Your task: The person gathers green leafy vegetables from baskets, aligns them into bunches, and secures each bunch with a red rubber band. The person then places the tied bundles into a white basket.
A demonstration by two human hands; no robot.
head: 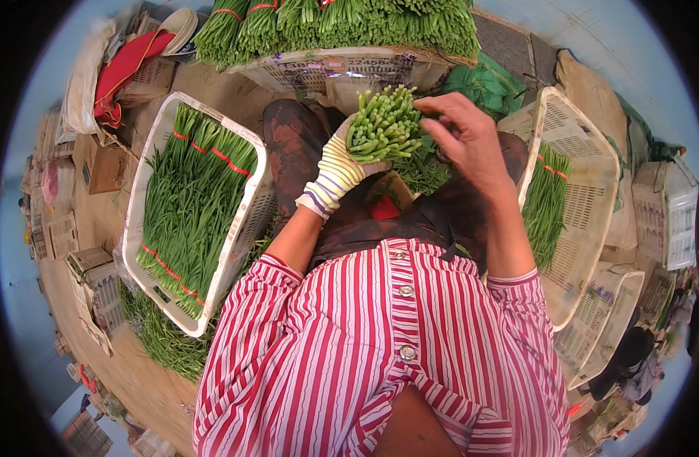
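Observation:
In a striped knit glove, my left hand is closed around a bunch of green vegetable stalks, cut ends facing up. My bare right hand is at the right side of the bunch, fingers apart and bent; whether a fingertip touches the stalks I cannot tell. Loose green leaves lie between my knees, below the bunch. Near my lap, a small box-like thing with a red inside is partly hidden by my left wrist.
A white plastic crate of banded greens stands at left, with loose greens beneath. Another crate at right holds fewer bundles. Banded bundles are piled on a crate ahead, beside a green sack.

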